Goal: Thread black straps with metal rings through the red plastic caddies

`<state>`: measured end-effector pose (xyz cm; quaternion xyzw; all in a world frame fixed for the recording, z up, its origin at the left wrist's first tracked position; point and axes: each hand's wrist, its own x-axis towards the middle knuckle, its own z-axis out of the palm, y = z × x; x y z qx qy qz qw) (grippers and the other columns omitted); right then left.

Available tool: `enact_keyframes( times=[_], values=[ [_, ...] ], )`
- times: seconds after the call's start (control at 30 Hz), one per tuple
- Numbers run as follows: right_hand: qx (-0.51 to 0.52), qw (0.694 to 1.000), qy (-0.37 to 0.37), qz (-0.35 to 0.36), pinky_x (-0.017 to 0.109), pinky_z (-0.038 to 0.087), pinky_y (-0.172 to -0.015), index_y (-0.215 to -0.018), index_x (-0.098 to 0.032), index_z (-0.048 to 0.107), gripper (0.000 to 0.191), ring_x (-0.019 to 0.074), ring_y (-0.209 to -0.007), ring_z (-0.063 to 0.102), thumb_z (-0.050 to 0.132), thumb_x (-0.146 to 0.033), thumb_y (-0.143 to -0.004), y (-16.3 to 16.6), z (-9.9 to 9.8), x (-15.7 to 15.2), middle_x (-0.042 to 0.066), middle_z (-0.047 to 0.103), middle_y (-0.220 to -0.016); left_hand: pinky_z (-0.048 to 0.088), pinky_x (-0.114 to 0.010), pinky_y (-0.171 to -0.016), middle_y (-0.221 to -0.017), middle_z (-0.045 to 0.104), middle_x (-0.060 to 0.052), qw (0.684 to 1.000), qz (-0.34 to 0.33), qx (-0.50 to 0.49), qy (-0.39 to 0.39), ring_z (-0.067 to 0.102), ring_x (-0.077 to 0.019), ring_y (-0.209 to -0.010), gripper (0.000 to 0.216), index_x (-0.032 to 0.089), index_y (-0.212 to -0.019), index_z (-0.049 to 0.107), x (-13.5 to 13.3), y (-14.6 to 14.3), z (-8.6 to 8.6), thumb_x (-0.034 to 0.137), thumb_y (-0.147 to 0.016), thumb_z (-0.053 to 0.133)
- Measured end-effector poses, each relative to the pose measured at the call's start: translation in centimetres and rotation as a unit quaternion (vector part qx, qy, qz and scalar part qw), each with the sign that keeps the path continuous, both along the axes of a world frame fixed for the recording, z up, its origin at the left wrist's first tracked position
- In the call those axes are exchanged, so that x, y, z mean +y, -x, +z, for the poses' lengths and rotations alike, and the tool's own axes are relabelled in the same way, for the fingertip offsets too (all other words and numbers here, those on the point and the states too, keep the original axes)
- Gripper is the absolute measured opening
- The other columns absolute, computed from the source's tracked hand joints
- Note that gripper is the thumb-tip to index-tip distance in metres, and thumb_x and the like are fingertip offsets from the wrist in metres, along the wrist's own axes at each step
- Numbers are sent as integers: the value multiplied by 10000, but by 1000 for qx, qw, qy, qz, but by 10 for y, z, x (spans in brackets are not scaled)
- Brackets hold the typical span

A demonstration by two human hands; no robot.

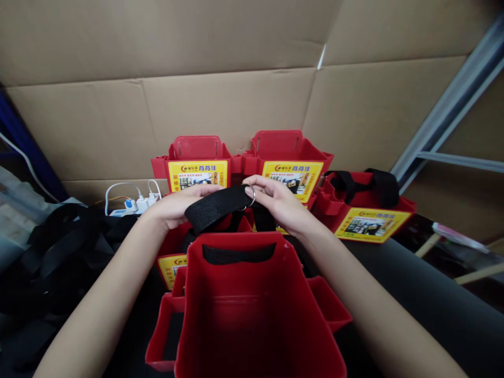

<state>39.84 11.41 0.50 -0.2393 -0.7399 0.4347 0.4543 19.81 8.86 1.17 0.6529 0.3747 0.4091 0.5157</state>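
A red plastic tool box (260,320) with side pockets stands close in front of me. Black webbing threads through slots in its far wall, and the rest of the strap (214,207) arches up beyond the rim. My right hand (277,202) pinches the strap at a metal ring (251,195), thumb on top. On the other side my left hand (179,205) is closed round the strap from behind; its fingertips are partly hidden by the webbing.
Several red boxes with yellow labels, such as one box (279,144) at the back, stand beyond my hands. A pile of black straps (59,262) lies at left, near a white power strip (137,203). Cardboard (220,105) lines the back; a metal frame (444,115) rises at right.
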Motion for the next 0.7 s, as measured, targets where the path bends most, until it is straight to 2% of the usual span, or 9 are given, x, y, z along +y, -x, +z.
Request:
enact_keyframes(
  times=[0.13,0.23,0.43,0.6,0.7],
  values=[
    [-4,1000,-17,-23,249,407,-693,-800,-183,502,141,110,-697,495,564,-302,-758,4,-3,2,-12,517,-733,441,-196,-569,-701,626,-5,999,20,-6,45,568,-98,-607,248,164,-860,655,-1,-6,-2,186,-617,701],
    [-5,999,-27,-19,252,404,-689,-807,-191,484,127,109,-692,489,550,-292,-767,7,-4,2,-15,508,-725,424,-197,-534,-676,613,-19,997,13,-9,73,551,-93,-568,209,131,-818,646,-1,-11,-3,248,-649,688],
    [46,996,-73,-6,250,410,-717,-824,-191,484,98,98,-714,488,548,-248,-777,8,-5,3,-12,512,-763,401,-169,-554,-741,613,3,999,20,-32,-3,536,-74,-612,240,158,-873,622,0,-13,-1,307,-693,678],
    [7,990,-132,-56,266,417,-745,-799,-174,523,54,114,-769,510,532,-226,-790,8,-1,-1,13,546,-821,441,-206,-648,-835,655,-29,998,-15,-58,-12,581,-119,-721,232,157,-877,661,0,-12,-1,307,-700,664],
    [6,990,-110,-89,256,433,-701,-788,-172,523,48,103,-704,524,542,-212,-770,4,1,3,-3,547,-751,454,-222,-728,-892,667,-34,996,-18,-83,-17,596,-138,-804,199,166,-871,679,-1,-11,-3,275,-707,647]
  ],
)
